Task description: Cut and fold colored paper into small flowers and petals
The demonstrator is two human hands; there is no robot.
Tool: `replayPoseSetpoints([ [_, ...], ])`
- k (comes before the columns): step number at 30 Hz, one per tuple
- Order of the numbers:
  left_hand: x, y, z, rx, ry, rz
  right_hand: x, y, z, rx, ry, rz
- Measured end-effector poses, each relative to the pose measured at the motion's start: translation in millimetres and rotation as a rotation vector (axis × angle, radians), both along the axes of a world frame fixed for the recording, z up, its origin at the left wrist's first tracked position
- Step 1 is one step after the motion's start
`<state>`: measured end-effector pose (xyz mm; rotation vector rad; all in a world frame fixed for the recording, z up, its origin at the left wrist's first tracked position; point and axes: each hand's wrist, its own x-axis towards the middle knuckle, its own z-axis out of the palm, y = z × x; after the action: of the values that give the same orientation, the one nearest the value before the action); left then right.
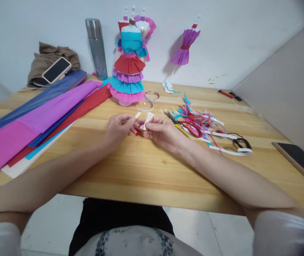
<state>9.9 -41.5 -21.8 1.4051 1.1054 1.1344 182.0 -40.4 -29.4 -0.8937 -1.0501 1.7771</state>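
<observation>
Between finger and thumb, my left hand (120, 125) pinches a short pale paper strip (137, 115). My right hand (160, 130) grips a small gathered piece of pale paper (148, 120), pleated like a fan or bow. The two hands are close together above the table, fingertips nearly meeting. Behind them stands a miniature dress form (129, 64) dressed in tiers of turquoise, red, purple and pink crepe paper. Small purple and red bits show below the fingers, partly hidden. Scissors with red handles (190, 129) lie just right of my right hand.
Folded crepe paper sheets (56, 103) cover the left side. A bottle (97, 49) and a phone (57, 70) on brown cloth stand behind. Tape rolls (144, 105) lie near the dress form. Paper scraps (202, 122) and white strips lie right; another phone (298, 156) is at the right edge.
</observation>
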Motion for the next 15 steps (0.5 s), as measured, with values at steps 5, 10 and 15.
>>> replayPoseSetpoints([
  [5, 1, -3, 0.3, 0.042, 0.014, 0.021, -3, -5, 3.8, 0.030, -0.007, 0.012],
  [10, 4, -8, 0.4, 0.070, 0.031, 0.023, -7, -9, 1.1, -0.031, 0.011, 0.049],
  [15, 6, -13, -0.1, 0.072, 0.064, -0.005, -9, -9, -3.5, -0.012, 0.010, 0.024],
])
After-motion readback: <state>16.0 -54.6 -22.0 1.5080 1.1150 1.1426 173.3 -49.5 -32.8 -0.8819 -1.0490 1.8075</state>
